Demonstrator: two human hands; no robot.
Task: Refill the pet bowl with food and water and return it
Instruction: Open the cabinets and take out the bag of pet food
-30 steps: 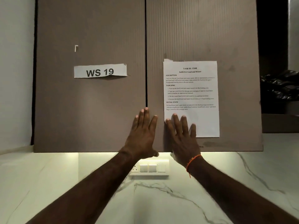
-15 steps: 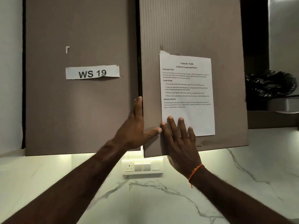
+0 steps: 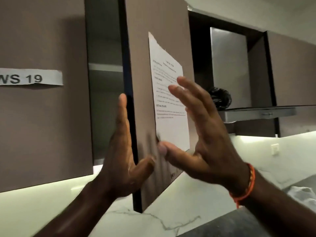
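Now left hand (image 3: 123,158) grips free edge of cupboard door (image 3: 142,69), fingers behind, thumb in front. Right hand (image 3: 201,139) spread wide, holding nothing. Swing door fully wide, clear of head. Pet bowl, food unseen; shelf (image 3: 105,67) possibly bare.

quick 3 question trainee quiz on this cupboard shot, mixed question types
1. True or false: the right cupboard door stands open.
2. Which hand wraps the door's edge? A) left hand B) right hand
3. Fill in: the label on the shut left door reads "WS ___".

Key: 1 true. 2 A; the right hand is spread open by the taped task sheet. 3 19.
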